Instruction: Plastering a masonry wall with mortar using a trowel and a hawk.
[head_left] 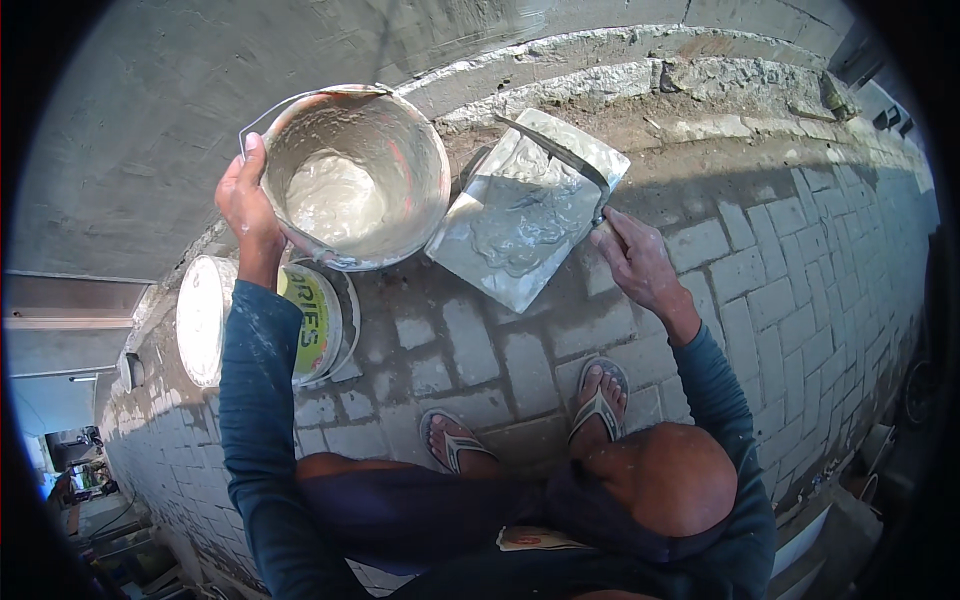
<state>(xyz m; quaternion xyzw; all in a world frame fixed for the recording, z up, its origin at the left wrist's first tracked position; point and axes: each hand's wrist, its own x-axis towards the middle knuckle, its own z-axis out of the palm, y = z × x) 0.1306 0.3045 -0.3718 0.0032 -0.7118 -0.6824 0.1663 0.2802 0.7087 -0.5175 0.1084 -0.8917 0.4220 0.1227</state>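
Gritty block paving (775, 305), round bucket (412, 170), wet mortar (530, 222)

- Beyond the bucket (428, 165), passage is barred by the grey wall (220, 70).
- Little room is left between bucket and mortar-covered board (602, 155).
- Above the board, the way is crossed by the trowel (562, 152).
- Rightward, free passage is offered over the paving (790, 310).

From here, the left sleeve (260, 370) hides part of the white bucket (203, 320), the right hand (642, 264) covers the trowel's (562, 155) end, and the far-left clutter (85, 472) is probably too small to name.
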